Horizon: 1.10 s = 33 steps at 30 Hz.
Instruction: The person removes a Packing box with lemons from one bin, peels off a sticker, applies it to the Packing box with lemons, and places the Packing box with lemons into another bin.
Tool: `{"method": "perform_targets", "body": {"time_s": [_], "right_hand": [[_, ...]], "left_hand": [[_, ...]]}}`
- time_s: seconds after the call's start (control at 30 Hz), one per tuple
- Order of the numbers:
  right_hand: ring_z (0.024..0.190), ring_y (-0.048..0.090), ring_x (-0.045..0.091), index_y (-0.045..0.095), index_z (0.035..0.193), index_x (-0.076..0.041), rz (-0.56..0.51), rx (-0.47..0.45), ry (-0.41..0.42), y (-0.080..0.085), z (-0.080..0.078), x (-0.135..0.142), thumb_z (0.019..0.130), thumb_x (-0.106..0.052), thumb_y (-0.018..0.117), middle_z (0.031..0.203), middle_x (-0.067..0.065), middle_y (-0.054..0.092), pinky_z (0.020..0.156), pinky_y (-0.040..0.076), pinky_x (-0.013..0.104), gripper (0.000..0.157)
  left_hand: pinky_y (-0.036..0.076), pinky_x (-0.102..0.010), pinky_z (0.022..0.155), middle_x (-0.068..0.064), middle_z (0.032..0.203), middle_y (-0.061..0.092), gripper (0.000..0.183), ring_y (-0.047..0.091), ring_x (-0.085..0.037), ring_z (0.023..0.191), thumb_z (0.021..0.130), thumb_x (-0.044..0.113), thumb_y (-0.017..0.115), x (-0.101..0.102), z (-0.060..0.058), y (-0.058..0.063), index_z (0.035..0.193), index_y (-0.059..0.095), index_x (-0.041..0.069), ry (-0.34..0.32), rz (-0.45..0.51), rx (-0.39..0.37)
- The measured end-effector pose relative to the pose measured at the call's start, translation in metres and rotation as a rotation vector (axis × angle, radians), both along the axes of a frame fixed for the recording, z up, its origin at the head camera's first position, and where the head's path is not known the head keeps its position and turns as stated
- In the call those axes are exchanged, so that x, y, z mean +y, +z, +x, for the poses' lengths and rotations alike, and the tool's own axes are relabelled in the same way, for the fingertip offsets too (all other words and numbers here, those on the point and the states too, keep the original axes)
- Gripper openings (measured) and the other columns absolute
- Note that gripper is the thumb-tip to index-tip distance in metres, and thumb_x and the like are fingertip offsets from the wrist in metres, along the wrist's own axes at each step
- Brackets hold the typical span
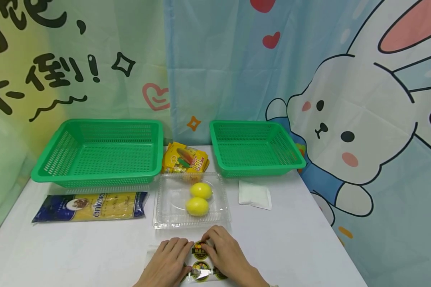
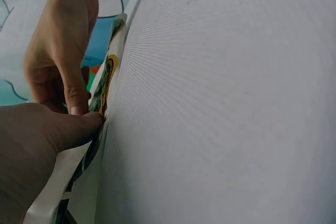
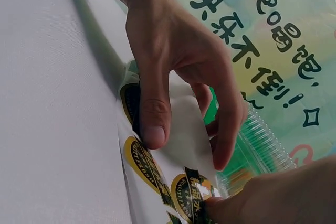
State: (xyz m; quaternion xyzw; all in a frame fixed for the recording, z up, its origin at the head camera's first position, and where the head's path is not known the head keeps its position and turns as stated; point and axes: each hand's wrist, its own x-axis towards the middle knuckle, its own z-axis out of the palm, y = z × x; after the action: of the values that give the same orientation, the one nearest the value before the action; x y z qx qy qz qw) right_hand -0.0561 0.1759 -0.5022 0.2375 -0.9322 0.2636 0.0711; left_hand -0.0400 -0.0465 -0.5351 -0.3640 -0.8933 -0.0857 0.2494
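A sheet of round black-and-gold stickers (image 1: 201, 264) lies at the near edge of the table under both hands. My left hand (image 1: 167, 259) grips the sheet's left part; in the right wrist view its thumb (image 3: 156, 124) lies on the face while the fingers reach over the far edge. Bent over the upper right of the sheet, my right hand (image 1: 227, 253) pinches at the top sticker with thumb and forefinger. Just beyond the hands sits a clear plastic container (image 1: 192, 224), holding two lemons (image 1: 197, 207).
Green baskets stand at the back left (image 1: 97, 181) and back right (image 1: 258, 171). Between them are yellow snack packets (image 1: 184, 158). A spaghetti pack (image 1: 93, 206) lies at left, a white packet (image 1: 255, 195) at right. A printed curtain (image 1: 208, 79) hangs behind.
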Motion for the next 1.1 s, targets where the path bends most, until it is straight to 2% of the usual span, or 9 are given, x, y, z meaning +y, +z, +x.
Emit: {"method": "perform_targets", "body": {"time_s": [0.07,0.17,0.27,0.37,0.57,0.77,0.9,1.1], "right_hand": [[0.082,0.047,0.000,0.069,0.096,-0.018,-0.018,0.005,-0.005,0.001,0.001,-0.001,0.093,-0.017,0.080,0.097,-0.009,0.062,0.066,0.046,0.015,0.012],[0.081,0.046,-0.001,0.068,0.094,-0.018,-0.039,0.021,0.001,0.001,0.001,-0.001,0.091,-0.016,0.081,0.095,-0.008,0.061,0.065,0.046,0.015,0.014],[0.079,0.046,0.000,0.067,0.094,-0.020,-0.054,0.039,0.014,0.000,0.002,-0.001,0.090,-0.016,0.082,0.093,-0.008,0.061,0.065,0.045,0.013,0.016],[0.079,0.046,0.000,0.066,0.093,-0.021,-0.067,0.064,0.028,0.000,0.002,-0.001,0.090,-0.015,0.083,0.093,-0.009,0.061,0.065,0.045,0.013,0.018],[0.085,0.051,0.003,0.067,0.094,-0.020,-0.073,0.147,0.051,0.002,0.001,-0.001,0.088,-0.012,0.084,0.097,-0.009,0.060,0.071,0.047,0.013,0.020],[0.092,0.057,0.006,0.067,0.095,-0.016,-0.088,0.245,0.093,0.004,-0.001,-0.001,0.089,-0.009,0.083,0.100,-0.005,0.059,0.080,0.049,0.013,0.018],[0.088,0.058,0.008,0.067,0.096,-0.015,-0.107,0.236,0.113,0.004,-0.001,-0.001,0.092,-0.010,0.080,0.097,-0.005,0.059,0.079,0.048,0.011,0.015],[0.081,0.058,0.010,0.068,0.100,-0.013,-0.181,0.161,0.115,0.005,-0.002,0.001,0.090,-0.006,0.080,0.095,-0.006,0.062,0.073,0.046,0.007,0.017]], "left_hand": [[0.052,-0.030,0.077,0.002,0.110,0.062,0.061,0.059,-0.014,0.099,0.075,0.047,0.089,0.000,-0.001,0.000,0.120,0.068,0.009,-0.018,0.035,-0.017],[0.051,-0.026,0.075,0.003,0.108,0.062,0.051,0.058,-0.013,0.096,0.075,0.026,0.090,0.001,-0.003,-0.001,0.117,0.067,0.009,-0.062,0.138,-0.055],[0.050,-0.024,0.078,0.003,0.105,0.062,0.041,0.057,-0.011,0.093,0.076,0.006,0.084,0.001,-0.007,0.001,0.113,0.067,0.008,-0.109,0.253,-0.092],[0.048,-0.021,0.079,0.003,0.100,0.062,0.035,0.055,-0.009,0.088,0.076,-0.004,0.078,0.001,-0.008,0.004,0.108,0.068,0.007,-0.134,0.344,-0.109],[0.046,-0.012,0.080,0.006,0.097,0.063,0.034,0.055,-0.006,0.086,0.077,-0.011,0.079,0.000,-0.008,0.016,0.105,0.071,0.009,-0.112,0.436,-0.164],[0.046,-0.012,0.082,0.007,0.099,0.065,0.034,0.056,-0.007,0.088,0.079,-0.013,0.079,-0.001,-0.009,0.024,0.104,0.072,0.009,-0.109,0.464,-0.192],[0.047,-0.012,0.082,0.007,0.099,0.065,0.033,0.056,-0.006,0.089,0.079,-0.013,0.079,-0.002,-0.009,0.026,0.104,0.072,0.009,-0.106,0.476,-0.204],[0.045,-0.010,0.084,0.008,0.098,0.065,0.031,0.057,-0.005,0.090,0.080,-0.011,0.078,-0.001,-0.010,0.027,0.103,0.073,0.009,-0.090,0.485,-0.227]]}}
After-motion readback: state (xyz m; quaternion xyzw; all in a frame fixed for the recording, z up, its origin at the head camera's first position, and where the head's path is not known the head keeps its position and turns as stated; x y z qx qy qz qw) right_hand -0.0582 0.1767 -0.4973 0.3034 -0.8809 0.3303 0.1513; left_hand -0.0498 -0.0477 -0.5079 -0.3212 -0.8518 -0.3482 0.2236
